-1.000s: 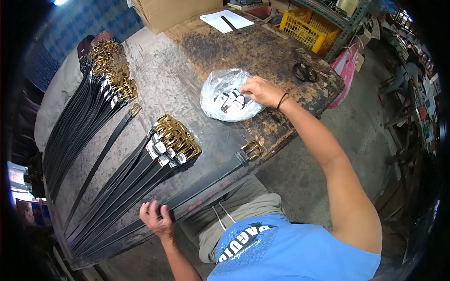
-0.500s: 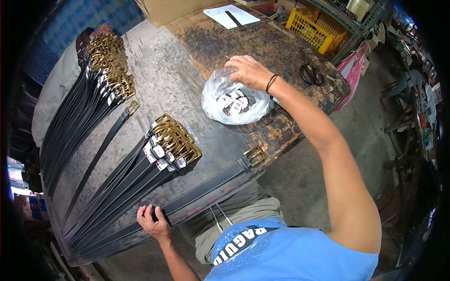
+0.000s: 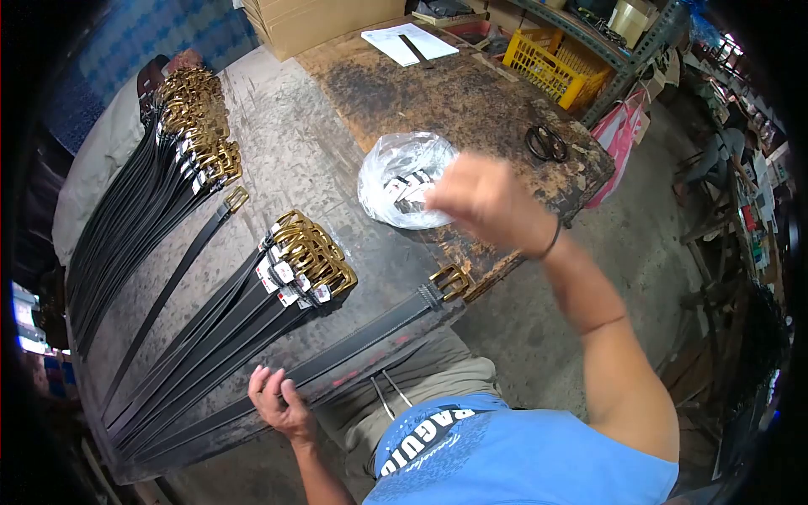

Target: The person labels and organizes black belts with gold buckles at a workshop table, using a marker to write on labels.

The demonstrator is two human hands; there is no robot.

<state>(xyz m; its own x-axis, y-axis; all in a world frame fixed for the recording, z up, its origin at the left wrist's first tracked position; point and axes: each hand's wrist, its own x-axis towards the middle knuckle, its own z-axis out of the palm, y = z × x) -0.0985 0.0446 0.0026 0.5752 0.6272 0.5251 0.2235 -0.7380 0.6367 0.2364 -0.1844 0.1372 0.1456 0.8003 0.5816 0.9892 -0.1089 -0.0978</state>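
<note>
My left hand (image 3: 280,406) rests palm up at the table's near edge, fingers apart and holding nothing, beside a black belt (image 3: 362,333) with a brass buckle. Blurred by motion, my right hand (image 3: 488,202) hangs over the right side of a clear plastic bag (image 3: 383,181) of small tags; its fingers look closed, and what they hold cannot be made out. Left of the single belt lies a fanned stack of tagged belts (image 3: 313,261). Another belt (image 3: 198,244) lies alone, and a larger pile of belts (image 3: 194,126) fills the far left.
Scissors with black handles (image 3: 547,143) lie at the table's right. Paper with a black strip (image 3: 408,44) and a cardboard box (image 3: 324,21) are at the back. A yellow crate (image 3: 555,67) stands beyond the table, near a metal shelf and pink bag (image 3: 619,139).
My right hand has moved from the bag's top edge toward me and to the right. My left hand has turned slightly, with its fingers still apart. The view has shifted a little.
</note>
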